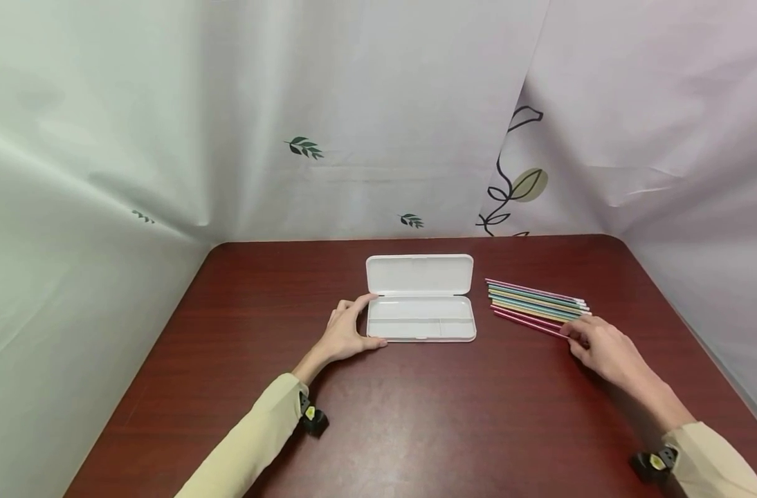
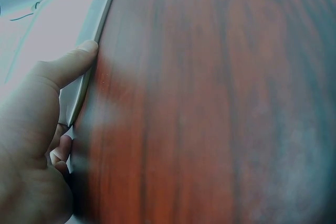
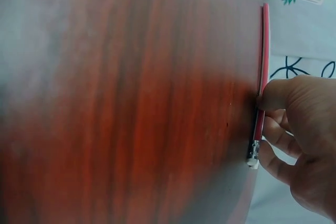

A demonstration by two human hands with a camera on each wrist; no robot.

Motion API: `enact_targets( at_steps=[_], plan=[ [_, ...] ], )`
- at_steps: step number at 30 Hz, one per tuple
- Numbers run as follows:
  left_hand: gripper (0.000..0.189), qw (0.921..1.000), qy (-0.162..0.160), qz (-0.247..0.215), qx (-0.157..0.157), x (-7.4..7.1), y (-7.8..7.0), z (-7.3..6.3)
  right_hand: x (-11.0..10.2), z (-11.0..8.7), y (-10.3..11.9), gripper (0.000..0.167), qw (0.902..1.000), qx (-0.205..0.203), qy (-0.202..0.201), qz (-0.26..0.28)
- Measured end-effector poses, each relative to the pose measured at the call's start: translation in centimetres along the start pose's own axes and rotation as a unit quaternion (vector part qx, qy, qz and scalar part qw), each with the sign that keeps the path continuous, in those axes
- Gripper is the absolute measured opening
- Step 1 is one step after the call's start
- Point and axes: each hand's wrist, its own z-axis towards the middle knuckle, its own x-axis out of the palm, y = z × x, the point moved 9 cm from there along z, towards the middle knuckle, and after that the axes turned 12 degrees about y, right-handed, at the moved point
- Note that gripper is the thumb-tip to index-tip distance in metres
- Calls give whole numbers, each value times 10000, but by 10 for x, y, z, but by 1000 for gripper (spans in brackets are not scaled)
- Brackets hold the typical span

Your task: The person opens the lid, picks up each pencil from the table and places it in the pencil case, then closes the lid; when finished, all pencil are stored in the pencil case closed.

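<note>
The red pencil (image 3: 265, 40) nearest the person lies at the front of a row of pencils, to the right of the case, with its eraser end under the right hand (image 1: 607, 351). Thumb and fingers pinch it near that end; the right wrist view is too edge-on to say for certain whether a second red one is caught with it. Its long axis runs slantwise — the far tip points left and a little away from the person, roughly toward the case, and the eraser end points back toward the right. The right hand is clearly the nearer of the two, and the case lies to its left, well apart.

Just behind the red pencil, the other pencils (image 1: 534, 300), in pink, yellow and teal, lie side by side at much the same slant.

The white case (image 1: 418, 309) sits with its long side across the table (image 1: 416, 422), its lid (image 1: 419, 274) tipped back; dividers part the tray, and no pencil shows in it. The left hand (image 1: 346, 336) holds its left end — thumb at the front edge, forefinger near the hinge. Pale cloth (image 1: 366, 90) printed with leaves hangs beyond the table.
</note>
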Motion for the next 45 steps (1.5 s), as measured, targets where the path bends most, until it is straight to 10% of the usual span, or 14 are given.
enact_targets(
  at_steps=[21,45],
  plan=[
    [90,9999,-36,-131,-2,1,-2,-5,-9,43,59,25,9931,-1099,-415,-28],
    [89,9998,-136,-107,-5,-1,-5,-7,27,111,131,16,9898,-1344,434,198]
  ],
)
